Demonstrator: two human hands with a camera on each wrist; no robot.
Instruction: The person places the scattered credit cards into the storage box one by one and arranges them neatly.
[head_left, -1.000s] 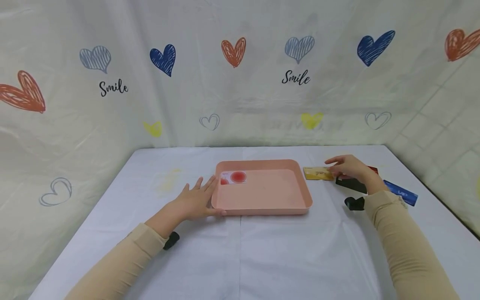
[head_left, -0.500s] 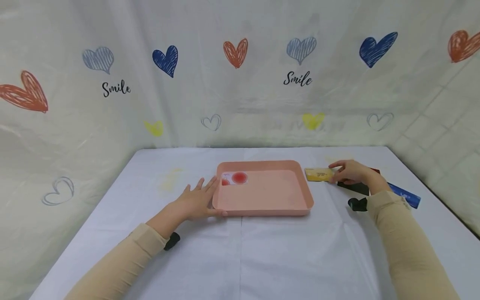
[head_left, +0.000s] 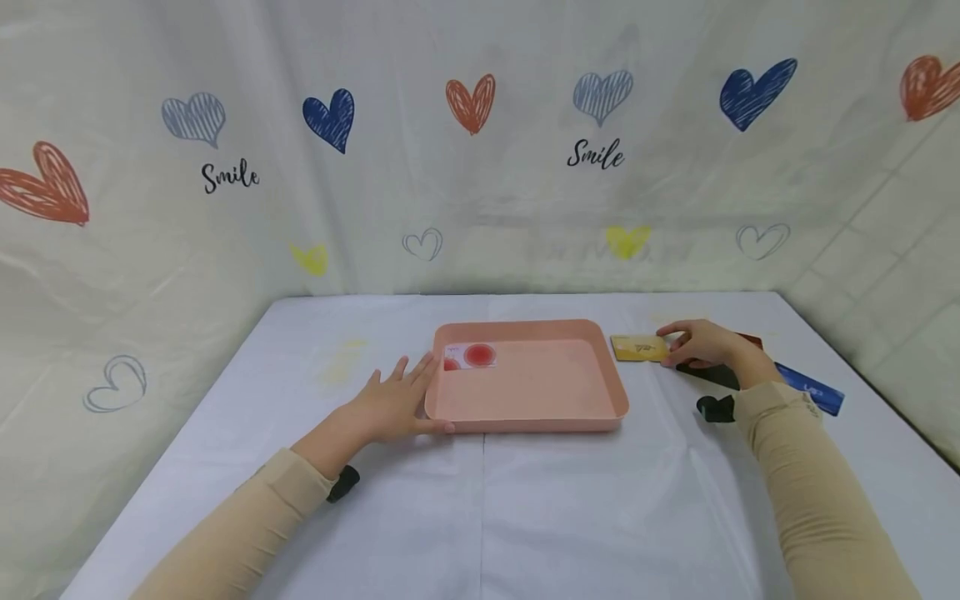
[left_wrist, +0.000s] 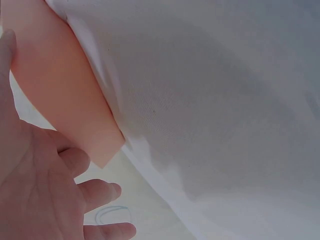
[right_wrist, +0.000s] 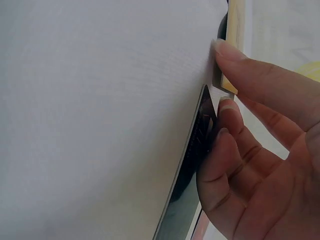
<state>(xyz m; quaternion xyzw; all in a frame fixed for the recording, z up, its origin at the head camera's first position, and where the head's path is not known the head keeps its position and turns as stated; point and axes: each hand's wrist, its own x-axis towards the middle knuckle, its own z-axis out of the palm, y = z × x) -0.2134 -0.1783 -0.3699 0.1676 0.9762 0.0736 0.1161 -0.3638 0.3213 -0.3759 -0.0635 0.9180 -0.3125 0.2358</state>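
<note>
My left hand (head_left: pixel 393 406) rests with spread fingers on the left side of a pink tray (head_left: pixel 555 423), thumb at its front corner. In the left wrist view the fingers lie along the tray's outer wall (left_wrist: pixel 65 85). A white card with a red circle (head_left: pixel 471 356) lies inside the tray at the back left. My right hand (head_left: pixel 701 343) pinches the right end of a gold card (head_left: pixel 636 347) between thumb and index finger. Its other fingers curl beside the end of a black card (right_wrist: pixel 187 170), which the hand partly covers.
A blue card (head_left: pixel 813 388) and a mostly hidden red card (head_left: pixel 751 340) lie right of the black one. Black camera parts (head_left: pixel 715 409) show at the wrists. A curtain with hearts (head_left: pixel 470 104) hangs behind the white-covered table (head_left: pixel 570 517).
My right hand has come down slightly and its thumb and index finger have closed on the gold card's end. The left hand and tray have stayed in place.
</note>
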